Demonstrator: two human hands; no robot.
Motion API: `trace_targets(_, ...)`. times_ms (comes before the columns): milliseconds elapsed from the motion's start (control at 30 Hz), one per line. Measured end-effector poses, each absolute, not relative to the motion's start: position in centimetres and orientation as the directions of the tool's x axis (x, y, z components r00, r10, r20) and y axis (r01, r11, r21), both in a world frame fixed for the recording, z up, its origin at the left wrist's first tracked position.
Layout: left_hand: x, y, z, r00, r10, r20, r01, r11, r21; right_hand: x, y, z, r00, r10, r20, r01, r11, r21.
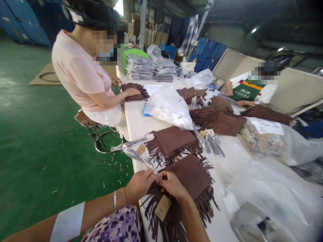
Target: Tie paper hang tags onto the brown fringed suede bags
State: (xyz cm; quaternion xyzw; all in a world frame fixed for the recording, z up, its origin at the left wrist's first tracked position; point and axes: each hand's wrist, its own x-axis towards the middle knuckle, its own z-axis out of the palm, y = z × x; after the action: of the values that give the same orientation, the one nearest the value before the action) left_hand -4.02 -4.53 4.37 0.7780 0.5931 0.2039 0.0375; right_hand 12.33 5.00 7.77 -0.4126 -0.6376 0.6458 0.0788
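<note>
My left hand [138,185] and my right hand [172,185] meet fingertip to fingertip at the near corner of a folded brown fringed scarf [191,174] on the white table [137,122]. Both pinch the scarf's edge there, beside the end of a clear plastic bag [137,149] that trails off to the left. A tan paper tag [163,207] hangs from the scarf just below my right hand. A second folded brown fringed scarf [173,141] lies just beyond.
A person in a pink shirt [80,74] sits on a stool at the table's left and presses on another brown scarf [133,92]. Another person [248,89] works at the far right. Stacks of bagged items [151,69], loose plastic bags [171,107] and more scarves [222,121] cover the table.
</note>
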Motion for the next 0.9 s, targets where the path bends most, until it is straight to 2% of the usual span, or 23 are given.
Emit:
trace_targets(100, -4.1, -4.5, 3.6, 0.268, 0.923, 0.275, 0.922, -0.329, 0.204, 12.2, 4.7, 7.5, -0.643, 0.647, -0.409, 0.434, -0.132, -0.891)
trace_targets(200, -4.3, -4.4, 4.1, 0.301, 0.916, 0.266, 0.908, -0.361, 0.215, 12.1, 3.9, 7.3, -0.613, 0.702, -0.362, 0.457, -0.059, -0.887)
trace_targets(400, -5.8, -5.1, 6.5, 0.168, 0.974, 0.149, 0.804, -0.223, 0.551, 12.7, 1.0, 8.4, -0.502, 0.852, -0.147, 0.495, 0.144, -0.857)
trace_targets(500, -6.6, -6.7, 6.8, 0.072, 0.993, 0.089, 0.712, -0.114, 0.693, 13.4, -1.1, 9.3, -0.394, 0.918, 0.054, 0.599, 0.301, -0.742)
trace_targets(567, -6.9, -7.9, 6.8, 0.018, 0.999, 0.043, 0.666, -0.044, 0.745, 13.6, -2.5, 9.6, -0.338, 0.933, 0.124, 0.654, 0.327, -0.682)
trace_targets(633, -7.0, -9.1, 6.9, -0.019, 1.000, 0.009, 0.632, 0.005, 0.775, 13.3, -3.8, 9.4, -0.305, 0.951, 0.047, 0.643, 0.243, -0.726)
trace_targets(733, -6.9, -10.3, 7.3, -0.033, 0.999, -0.010, 0.599, 0.028, 0.800, 11.9, -5.7, 8.0, -0.287, 0.927, -0.242, 0.546, -0.049, -0.836)
trace_targets(833, -6.8, -11.1, 7.7, -0.020, 1.000, -0.021, 0.584, 0.029, 0.811, 10.3, -6.8, 6.1, -0.279, 0.837, -0.471, 0.287, -0.396, -0.872)
trace_targets(900, -6.7, -11.5, 7.8, 0.005, 0.999, -0.032, 0.582, 0.023, 0.813, 9.6, -7.1, 5.2, -0.286, 0.812, -0.509, 0.078, -0.510, -0.857)
